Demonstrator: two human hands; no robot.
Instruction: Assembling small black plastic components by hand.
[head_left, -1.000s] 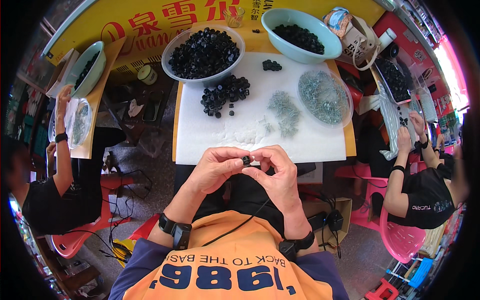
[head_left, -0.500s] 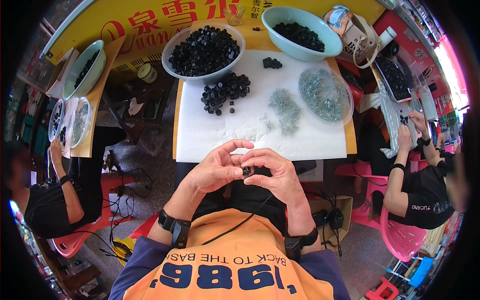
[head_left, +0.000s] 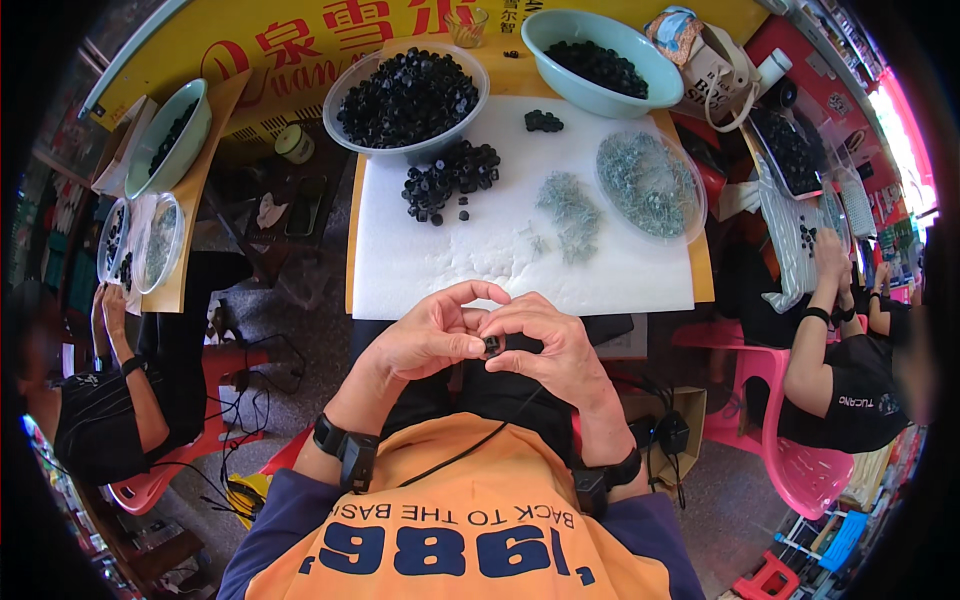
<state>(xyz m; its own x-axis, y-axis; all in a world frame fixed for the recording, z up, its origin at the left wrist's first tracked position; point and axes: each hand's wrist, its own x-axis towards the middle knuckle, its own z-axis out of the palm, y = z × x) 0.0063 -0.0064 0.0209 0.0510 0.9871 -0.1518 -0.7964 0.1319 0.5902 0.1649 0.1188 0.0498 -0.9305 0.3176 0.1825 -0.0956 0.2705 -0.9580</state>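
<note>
A small black plastic part [head_left: 491, 345] is pinched between the fingertips of my two hands, just off the near edge of the white foam sheet [head_left: 420, 270]. My left hand [head_left: 432, 335] has its thumb against one side of the part, its other fingers curled above. Thumb and fingers of my right hand [head_left: 548, 345] close on the other side. A heap of similar black parts [head_left: 450, 182] lies on the sheet, and a smaller cluster [head_left: 544, 122] sits farther back. A loose pile of thin silvery metal pieces [head_left: 570, 215] lies at right.
Behind the heap stands a clear bowl [head_left: 335, 125] full of black parts. A pale green bowl [head_left: 660, 95] stands back right, above a clear round tray [head_left: 697, 215] of metal pieces. Co-workers sit at side tables, left [head_left: 110, 400] and right [head_left: 840, 370], on pink chairs [head_left: 770, 450].
My hands keep their pinch on the black part, barely moving. The right co-worker's hands have shifted at their table; the left co-worker's hands are now together.
</note>
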